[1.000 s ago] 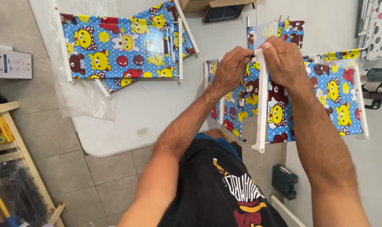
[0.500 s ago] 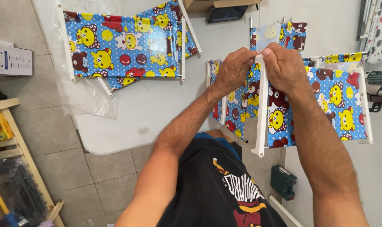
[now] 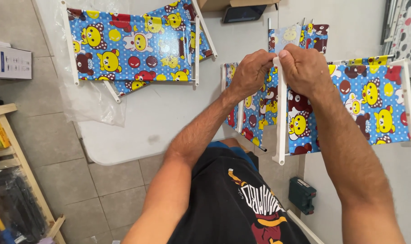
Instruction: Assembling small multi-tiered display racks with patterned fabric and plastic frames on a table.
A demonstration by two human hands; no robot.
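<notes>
Both hands meet at the top of a white plastic tube (image 3: 282, 131) that stands upright at the near edge of the white desk (image 3: 151, 122). The left hand (image 3: 250, 72) pinches the tube's upper end from its own side with fingers (image 3: 265, 58) curled tight; the right hand (image 3: 305, 68) closes over the same end from the other side, thumb and fingers (image 3: 287, 53) pressed together on it. The hands touch each other there.

The tube is one post of a folding rack of blue cartoon-printed fabric panels (image 3: 372, 104), patterned with yellow and brown bears and red balls. One panel stretches from the tube to a second white post (image 3: 409, 108) at the far right. Other panels of the same fabric hang folded behind the left wrist, over the desk's edge.

A second folded set of the same blue printed fabric on white tubes (image 3: 133, 45) lies flat farther back on the desk, well apart from the hands, resting partly on a clear plastic bag (image 3: 92, 104) that droops over the edge. What the bag holds beyond that cannot be told.

On the tiled floor stands a wooden shelf (image 3: 20, 153) holding bagged items, too blurred to identify. A white cardboard box (image 3: 8, 61) sits at the far left, closed. A small dark green case (image 3: 301, 194) lies on the floor below the rack.
</notes>
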